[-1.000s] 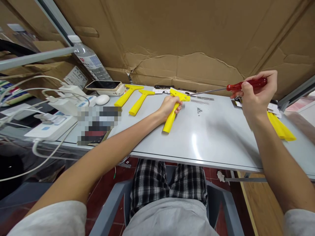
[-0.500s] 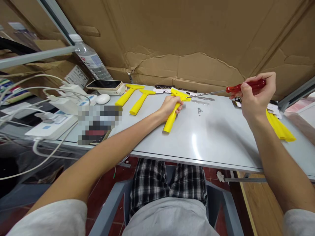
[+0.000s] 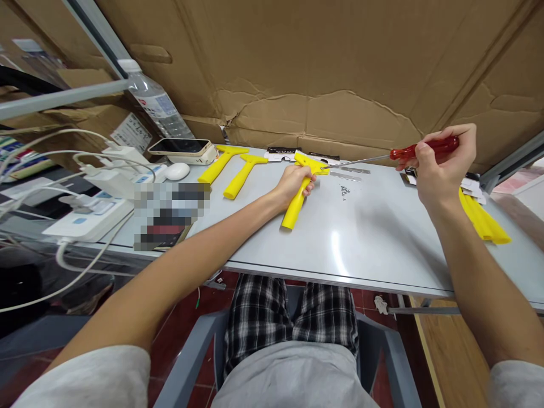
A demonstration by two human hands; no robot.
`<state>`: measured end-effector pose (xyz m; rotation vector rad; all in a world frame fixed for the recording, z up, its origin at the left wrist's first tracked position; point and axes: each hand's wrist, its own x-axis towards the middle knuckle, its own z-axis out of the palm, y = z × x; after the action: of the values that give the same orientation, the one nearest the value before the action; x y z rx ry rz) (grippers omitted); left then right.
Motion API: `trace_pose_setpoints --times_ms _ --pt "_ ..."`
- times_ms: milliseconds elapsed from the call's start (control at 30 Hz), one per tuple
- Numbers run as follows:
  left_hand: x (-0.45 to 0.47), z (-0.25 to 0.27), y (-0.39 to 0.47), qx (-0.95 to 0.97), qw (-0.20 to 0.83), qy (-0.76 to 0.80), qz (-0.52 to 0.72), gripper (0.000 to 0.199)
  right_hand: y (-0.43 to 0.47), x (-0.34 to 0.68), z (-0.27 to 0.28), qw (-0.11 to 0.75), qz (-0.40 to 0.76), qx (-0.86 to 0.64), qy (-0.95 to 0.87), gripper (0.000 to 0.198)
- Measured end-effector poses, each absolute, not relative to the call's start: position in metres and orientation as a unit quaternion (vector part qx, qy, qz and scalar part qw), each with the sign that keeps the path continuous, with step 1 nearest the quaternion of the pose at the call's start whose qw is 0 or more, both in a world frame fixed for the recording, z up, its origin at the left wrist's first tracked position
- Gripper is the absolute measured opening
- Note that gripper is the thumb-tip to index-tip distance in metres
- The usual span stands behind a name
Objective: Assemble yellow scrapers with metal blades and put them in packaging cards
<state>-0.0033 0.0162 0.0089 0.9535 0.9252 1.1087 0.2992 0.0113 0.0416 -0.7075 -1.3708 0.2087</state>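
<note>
Gripping yellow tool (image 3: 297,201) in left hand (image 3: 293,180), below its wide head (image 3: 312,162), above handle's end (image 3: 288,224). Holding red screwdriver (image 3: 402,153) in right hand (image 3: 444,170), right of yellow tool, with tip (image 3: 326,167) at its head.

The left hand (image 3: 294,182) grips a yellow T-shaped handle (image 3: 291,216) over the worktop (image 3: 297,252), while the right hand (image 3: 442,173) holds a red screwdriver (image 3: 403,153) — its tip at the handle's head. Just beside lie thin metal strips (image 3: 357,170) and some tiny dark pieces (image 3: 344,191). Two more yellow handles (image 3: 238,180) lie leftward — near a phone (image 3: 181,147) and a clear bottle (image 3: 158,105).
</note>
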Motion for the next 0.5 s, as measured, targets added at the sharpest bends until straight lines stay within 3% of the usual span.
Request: trace_pose_setpoints --times_ms 500 --pt "-0.0049 0.009 0.0157 0.422 0.649 0.402 0.488 0.014 0.0091 0.2981 0.0434 0.718 0.107 -0.321 -0.608 0.052"
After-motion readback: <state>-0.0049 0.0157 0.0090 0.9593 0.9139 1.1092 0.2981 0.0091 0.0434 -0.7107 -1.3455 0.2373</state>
